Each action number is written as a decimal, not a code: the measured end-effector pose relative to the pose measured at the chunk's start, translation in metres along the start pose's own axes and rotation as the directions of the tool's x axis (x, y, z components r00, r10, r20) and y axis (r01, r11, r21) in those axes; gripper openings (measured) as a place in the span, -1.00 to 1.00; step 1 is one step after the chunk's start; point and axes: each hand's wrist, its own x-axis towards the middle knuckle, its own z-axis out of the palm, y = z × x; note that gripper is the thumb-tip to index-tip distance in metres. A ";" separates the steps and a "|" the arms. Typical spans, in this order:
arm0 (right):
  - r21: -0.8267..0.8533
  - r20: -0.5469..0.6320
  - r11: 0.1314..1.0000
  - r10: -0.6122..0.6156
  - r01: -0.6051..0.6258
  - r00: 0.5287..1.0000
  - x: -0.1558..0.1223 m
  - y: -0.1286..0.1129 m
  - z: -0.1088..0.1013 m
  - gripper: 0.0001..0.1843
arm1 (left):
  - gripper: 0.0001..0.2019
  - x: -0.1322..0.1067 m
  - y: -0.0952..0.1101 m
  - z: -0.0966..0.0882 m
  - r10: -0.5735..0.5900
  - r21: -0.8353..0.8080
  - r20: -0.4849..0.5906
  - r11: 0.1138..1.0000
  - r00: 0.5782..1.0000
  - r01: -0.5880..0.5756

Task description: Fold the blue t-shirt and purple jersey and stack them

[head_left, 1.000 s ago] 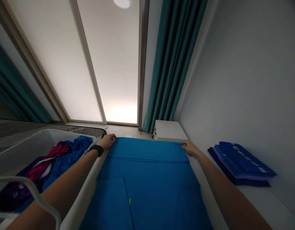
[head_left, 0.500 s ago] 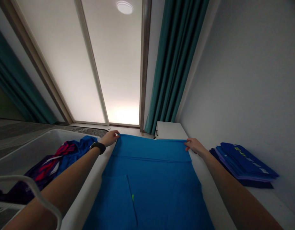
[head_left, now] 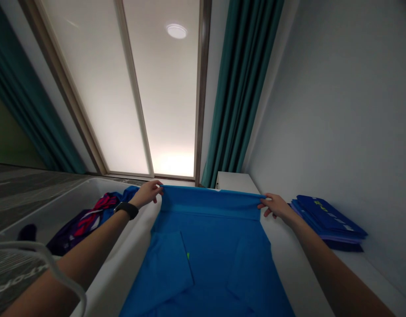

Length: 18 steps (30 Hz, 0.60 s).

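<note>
A blue shirt (head_left: pixel 211 255) lies spread out in front of me, its far edge pulled straight from side to side. Folded-over panels that look like sleeves rest on its near part, and a small green tag shows beside the left one. My left hand (head_left: pixel 148 193), with a dark watch on the wrist, pinches the far left corner. At the far right corner my right hand (head_left: pixel 272 205) pinches the cloth between thumb and finger, its other fingers loose. A crease crosses the shirt just below the held edge.
On the left stands a white tub (head_left: pixel 100 185) with crumpled purple, red and blue clothes (head_left: pixel 84 222). A stack of folded blue garments (head_left: pixel 328 220) lies at the right by the wall. Beyond are a white cabinet (head_left: pixel 237 181), a green curtain (head_left: pixel 242 88) and frosted sliding doors (head_left: pixel 170 110).
The held edge now spans slightly wider, with my right hand a little farther right. The other fingers of both hands have loosened. My view has shifted slightly.
</note>
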 end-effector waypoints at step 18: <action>0.106 0.074 0.983 -0.160 0.152 0.984 -0.084 0.096 0.033 -0.68 | -0.61 -0.140 -0.028 0.028 -0.059 -0.107 0.083 0.992 0.995 0.067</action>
